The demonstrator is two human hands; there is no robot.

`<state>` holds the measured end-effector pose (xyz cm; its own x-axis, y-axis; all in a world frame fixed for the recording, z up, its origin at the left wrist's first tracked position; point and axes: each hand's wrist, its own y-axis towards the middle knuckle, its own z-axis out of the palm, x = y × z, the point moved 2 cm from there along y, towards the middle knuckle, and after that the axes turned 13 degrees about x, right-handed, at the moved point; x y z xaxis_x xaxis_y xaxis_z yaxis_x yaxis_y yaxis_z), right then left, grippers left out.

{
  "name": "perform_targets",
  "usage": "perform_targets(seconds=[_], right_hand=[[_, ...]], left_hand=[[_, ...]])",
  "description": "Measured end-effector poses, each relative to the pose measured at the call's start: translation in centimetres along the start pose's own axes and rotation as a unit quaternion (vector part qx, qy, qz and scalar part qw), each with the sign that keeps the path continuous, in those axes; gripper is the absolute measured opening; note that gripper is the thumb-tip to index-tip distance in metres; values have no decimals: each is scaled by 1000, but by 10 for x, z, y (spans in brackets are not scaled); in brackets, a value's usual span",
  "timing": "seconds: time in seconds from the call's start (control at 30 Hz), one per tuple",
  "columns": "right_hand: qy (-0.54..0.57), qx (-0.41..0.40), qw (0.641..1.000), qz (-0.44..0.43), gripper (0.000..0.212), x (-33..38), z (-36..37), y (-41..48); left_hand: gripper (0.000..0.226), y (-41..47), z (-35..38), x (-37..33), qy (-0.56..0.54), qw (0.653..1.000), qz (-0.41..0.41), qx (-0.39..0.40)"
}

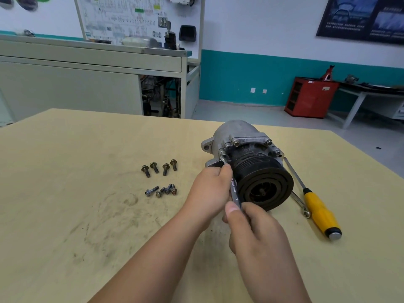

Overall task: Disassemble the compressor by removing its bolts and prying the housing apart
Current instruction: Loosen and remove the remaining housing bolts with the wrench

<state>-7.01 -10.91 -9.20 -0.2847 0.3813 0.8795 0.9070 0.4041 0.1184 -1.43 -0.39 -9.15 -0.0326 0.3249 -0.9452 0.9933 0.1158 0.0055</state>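
A grey metal compressor [235, 134] with a black pulley [263, 182] lies on its side on the wooden table [87, 215], pulley toward me. A dark wrench [234, 189] runs along the pulley's left side, its head on a bolt [223, 154] at the housing flange. My left hand [209, 191] grips the wrench near its head. My right hand [258, 235] holds the wrench's near end, thumb on top. Other bolts [236, 143] still sit in the flange.
Several loose bolts [160, 178] lie in two groups left of the compressor. A yellow-handled screwdriver [317, 204] and a second wrench [300, 204] lie to its right. The table's far edge is just behind the compressor. A workbench and red cabinet stand beyond.
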Motion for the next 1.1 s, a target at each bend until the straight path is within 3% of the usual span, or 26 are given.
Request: perform_targets(seconds=[0.13,0.3,0.47,0.53,0.67,0.83,0.97,1.1], right_hand=[[-8,-22,1000,6,20,-7,1,3],[-122,-58,990,-24,12,-10,1,0],[-260,-58,963,-49,13,-5,0,-2],[-242,-56,967,-50,15,-4,0,-3],[-51,-30,998,0,19,-6,-3,-2],[140,2,988,64,16,-16,-3,2],[88,-57,994,19,13,-18,-10,2],[-47,-90,992,-69,18,-10,-11,-1]], left_hand=[[52,0,1,2,-47,999,-9,18],[61,-1,-2,-1,72,997,8,-25],[57,1,-5,-1,94,995,19,-35],[57,2,-6,-1,87,996,16,-23],[55,3,-5,0,86,996,10,-12],[56,6,0,9,-24,1000,1,17],[66,7,2,13,-98,994,-28,45],[61,5,0,7,-52,999,-12,10]])
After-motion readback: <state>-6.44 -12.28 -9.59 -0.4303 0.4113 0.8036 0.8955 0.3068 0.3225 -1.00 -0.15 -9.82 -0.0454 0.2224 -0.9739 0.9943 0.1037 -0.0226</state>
